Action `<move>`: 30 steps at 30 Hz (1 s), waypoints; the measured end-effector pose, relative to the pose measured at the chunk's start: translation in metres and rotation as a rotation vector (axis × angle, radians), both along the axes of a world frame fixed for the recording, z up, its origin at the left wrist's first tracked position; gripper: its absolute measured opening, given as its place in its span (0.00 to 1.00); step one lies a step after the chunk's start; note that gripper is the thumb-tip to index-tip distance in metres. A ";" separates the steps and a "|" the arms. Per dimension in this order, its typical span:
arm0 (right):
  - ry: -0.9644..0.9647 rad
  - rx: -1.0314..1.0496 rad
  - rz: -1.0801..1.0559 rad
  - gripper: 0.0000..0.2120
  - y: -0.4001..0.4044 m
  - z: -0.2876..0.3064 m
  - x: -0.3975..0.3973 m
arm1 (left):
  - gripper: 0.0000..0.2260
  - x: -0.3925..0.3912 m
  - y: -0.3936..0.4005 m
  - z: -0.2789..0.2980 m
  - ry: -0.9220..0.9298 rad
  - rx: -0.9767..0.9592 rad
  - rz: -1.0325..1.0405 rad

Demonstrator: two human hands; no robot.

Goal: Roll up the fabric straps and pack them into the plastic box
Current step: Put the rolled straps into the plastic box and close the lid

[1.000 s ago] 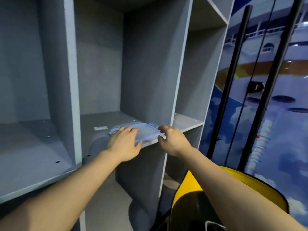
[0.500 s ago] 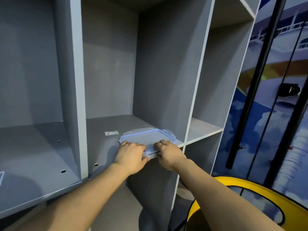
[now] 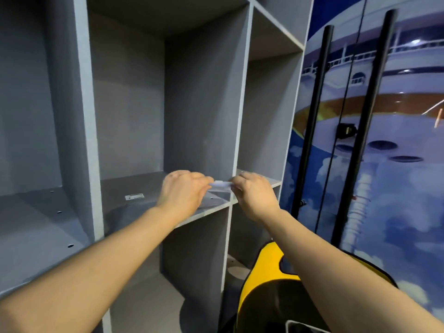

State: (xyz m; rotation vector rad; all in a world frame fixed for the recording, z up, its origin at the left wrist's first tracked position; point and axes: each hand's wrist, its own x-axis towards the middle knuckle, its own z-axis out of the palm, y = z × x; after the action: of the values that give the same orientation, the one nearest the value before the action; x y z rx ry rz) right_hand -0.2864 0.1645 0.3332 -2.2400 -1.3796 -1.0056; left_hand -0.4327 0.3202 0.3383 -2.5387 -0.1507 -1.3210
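A flat clear plastic box (image 3: 222,183) with a bluish rim is held just above the grey shelf board (image 3: 144,188), seen edge-on between my hands. My left hand (image 3: 183,192) grips its left end and my right hand (image 3: 252,192) grips its right end. Only a thin strip of the box shows between my fingers. No fabric straps are in view.
The grey shelving unit has upright dividers (image 3: 236,140) and several open compartments. A small white label (image 3: 134,196) sticks to the shelf board. A yellow and black object (image 3: 264,284) is below right. Two black vertical bars (image 3: 312,116) stand against a ship mural at right.
Both hands have lifted the box off the shelf board; before, it lay flat there with my hands on its near edge. The camera has tilted upward.
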 end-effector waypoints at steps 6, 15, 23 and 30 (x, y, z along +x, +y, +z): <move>-0.007 0.015 -0.147 0.12 -0.117 0.010 -0.008 | 0.10 0.027 -0.078 0.005 0.018 -0.229 -0.349; 0.369 0.059 -0.323 0.18 -0.266 -0.053 -0.010 | 0.09 0.072 -0.195 -0.062 0.367 -1.013 -0.711; 0.719 0.205 -0.625 0.34 -0.359 -0.152 -0.003 | 0.11 0.117 -0.239 -0.163 0.650 -1.432 -0.687; 1.212 0.455 -0.602 0.28 -0.390 -0.260 0.017 | 0.07 0.142 -0.249 -0.254 0.761 -1.687 -0.520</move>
State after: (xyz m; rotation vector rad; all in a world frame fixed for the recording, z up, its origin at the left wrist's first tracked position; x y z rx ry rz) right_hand -0.2694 -0.2250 0.0734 -2.1896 0.0366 0.0603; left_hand -0.2907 0.0710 0.0845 -4.4654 -0.6985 0.1774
